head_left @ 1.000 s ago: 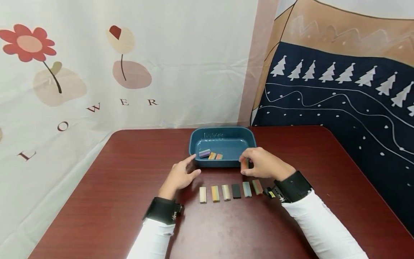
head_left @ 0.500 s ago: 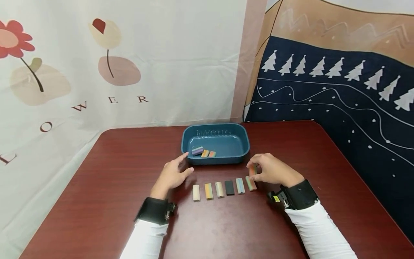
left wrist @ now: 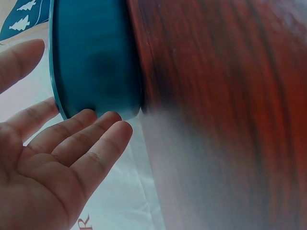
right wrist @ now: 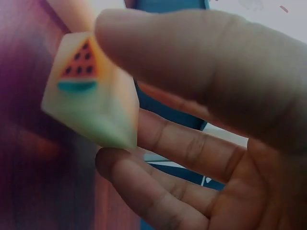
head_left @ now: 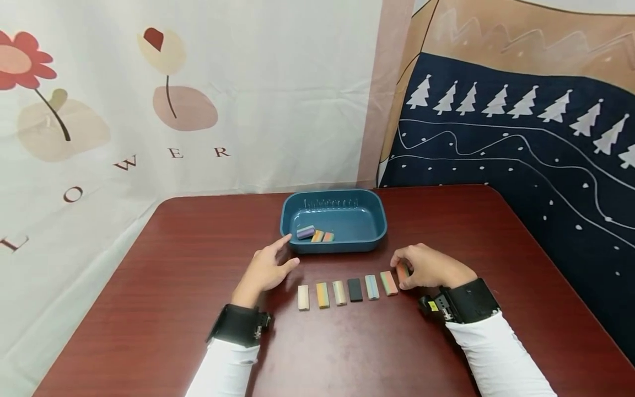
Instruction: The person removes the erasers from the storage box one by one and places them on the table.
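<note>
My right hand (head_left: 430, 267) pinches an orange-and-green eraser (head_left: 402, 272) between thumb and fingers, at the right end of a row on the table. In the right wrist view that eraser (right wrist: 81, 96) shows a watermelon slice printed on its end. Several erasers lie lined up to its left, among them a pink-and-green one (head_left: 389, 283), a black one (head_left: 354, 290) and a cream one (head_left: 303, 298). My left hand (head_left: 264, 271) has its fingers extended at the front left corner of a blue tray (head_left: 342, 246); the left wrist view shows its fingertips against the tray wall (left wrist: 98, 57).
Inside the tray, toward its front left, lie a purple eraser (head_left: 306, 232), an orange-striped one (head_left: 317, 236) and a pink-topped one (head_left: 328, 237). The reddish-brown table (head_left: 163, 309) reaches back to a printed curtain (head_left: 297, 110) and a dark cloth with trees (head_left: 496, 132).
From the tray's front right corner, my right hand has brought the eraser rightward and toward me, to the end of the row. The left hand stays by the tray; the camera view has shifted slightly.
</note>
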Motion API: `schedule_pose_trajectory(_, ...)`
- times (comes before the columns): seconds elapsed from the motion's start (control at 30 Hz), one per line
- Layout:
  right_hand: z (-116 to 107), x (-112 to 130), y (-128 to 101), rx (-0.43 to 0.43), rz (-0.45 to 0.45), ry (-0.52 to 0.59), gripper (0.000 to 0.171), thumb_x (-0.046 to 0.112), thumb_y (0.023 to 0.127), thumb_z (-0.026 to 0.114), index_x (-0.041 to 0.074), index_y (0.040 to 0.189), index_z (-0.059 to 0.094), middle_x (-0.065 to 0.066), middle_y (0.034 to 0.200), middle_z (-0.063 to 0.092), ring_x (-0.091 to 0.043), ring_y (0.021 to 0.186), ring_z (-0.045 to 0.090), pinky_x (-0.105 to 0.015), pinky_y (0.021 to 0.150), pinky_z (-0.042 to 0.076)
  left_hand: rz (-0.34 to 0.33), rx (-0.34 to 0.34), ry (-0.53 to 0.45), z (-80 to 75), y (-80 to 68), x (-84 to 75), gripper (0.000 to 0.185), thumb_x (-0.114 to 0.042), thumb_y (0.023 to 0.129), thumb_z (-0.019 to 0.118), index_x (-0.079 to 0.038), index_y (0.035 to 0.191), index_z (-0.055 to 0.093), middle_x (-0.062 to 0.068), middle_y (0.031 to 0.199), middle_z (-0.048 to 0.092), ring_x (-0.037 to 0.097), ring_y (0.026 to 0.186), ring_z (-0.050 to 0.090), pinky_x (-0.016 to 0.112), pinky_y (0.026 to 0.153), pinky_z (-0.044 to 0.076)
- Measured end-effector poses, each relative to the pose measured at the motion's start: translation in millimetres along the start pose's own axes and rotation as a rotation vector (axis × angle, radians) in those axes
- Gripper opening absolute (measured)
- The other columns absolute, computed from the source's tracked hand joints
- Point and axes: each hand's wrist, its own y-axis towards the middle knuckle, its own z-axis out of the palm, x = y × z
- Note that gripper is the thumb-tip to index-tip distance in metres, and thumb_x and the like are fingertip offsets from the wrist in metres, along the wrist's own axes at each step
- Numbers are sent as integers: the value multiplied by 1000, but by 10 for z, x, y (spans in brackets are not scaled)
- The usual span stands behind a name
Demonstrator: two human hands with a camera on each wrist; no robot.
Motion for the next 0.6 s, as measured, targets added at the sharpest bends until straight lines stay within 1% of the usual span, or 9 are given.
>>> schedule_pose_trajectory(0.1, 14, -16, 7, 9, 0, -6, 37, 7, 74, 83, 6, 107, 65, 6, 73, 55, -13, 71, 51, -29, 59, 46, 5, -9, -2, 2, -2, -8, 65, -32, 93, 65, -17, 150, 39, 17, 144, 47, 47, 131, 38, 63, 101, 34)
schedule_pose_trajectory(0.27, 27, -19, 28, 14, -5, -18, 39, 7, 73, 84, 6, 107, 65, 5, 76, 56, -14, 76, 53, -29, 63, 47, 13, -19, -10, 17, -10, 22, 65, -32, 93, 65, -16, 150, 40, 18, 144, 46, 43, 130, 42, 61, 101, 36)
schedule_pose_trajectory(0.37, 37, -14, 34, 12, -3, -1, 39, 6, 73, 84, 6, 107, 65, 4, 78, 57, -16, 78, 54, -30, 64, 48, 13, -22, -8, 20, -7, 38, 65, -32, 93, 65, -16, 150, 40, 19, 144, 46, 41, 130, 43, 60, 101, 37)
schedule_pose_trajectory(0.47, 47, -21, 31, 9, -11, 7, 40, 7, 73, 84, 6, 109, 65, 4, 84, 59, -17, 82, 55, -31, 65, 48, 11, -17, -7, 18, -6, 40, 65, -32, 93, 65, -17, 150, 39, 19, 144, 47, 40, 130, 43, 59, 101, 37)
schedule_pose_trajectory(0.6, 43, -33, 30, 2, -15, 6, 41, 9, 74, 84, 6, 110, 65, 2, 95, 62, -20, 89, 58, -33, 69, 50, 7, -11, -11, 6, 1, 34, 65, -33, 93, 65, -18, 151, 39, 18, 143, 47, 39, 131, 42, 57, 102, 37)
